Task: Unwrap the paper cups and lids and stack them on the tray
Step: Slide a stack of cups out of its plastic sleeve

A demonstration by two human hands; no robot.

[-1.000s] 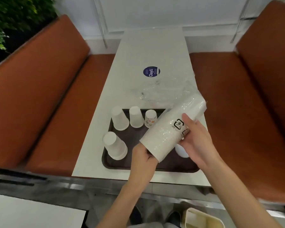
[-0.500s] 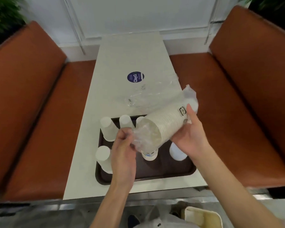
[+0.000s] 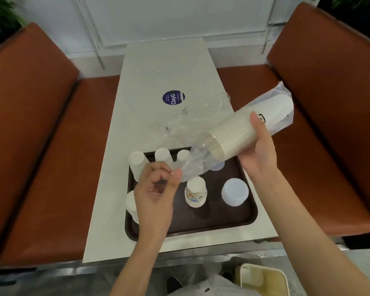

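Note:
My right hand (image 3: pixel 260 150) grips a long sleeve of nested white paper cups (image 3: pixel 241 129), held tilted above the dark brown tray (image 3: pixel 229 218). Its clear plastic wrapper (image 3: pixel 192 165) hangs off the sleeve's lower left end, and my left hand (image 3: pixel 156 193) pinches that loose end. On the tray stand several upturned white cups (image 3: pixel 162 155), a printed cup stack (image 3: pixel 195 192) and a stack of white lids (image 3: pixel 235 192). My left hand hides part of one cup at the tray's left edge.
Crumpled clear plastic (image 3: pixel 192 118) lies on the white table (image 3: pixel 165 67) beyond the tray, near a blue round sticker (image 3: pixel 173 97). Brown benches (image 3: pixel 41 146) flank the table. A cream bin (image 3: pixel 263 280) sits on the floor below.
My right hand has swung the cup sleeve up and to the right. My left hand has drawn the wrapper's open end down to the left, and more of the cups show bare.

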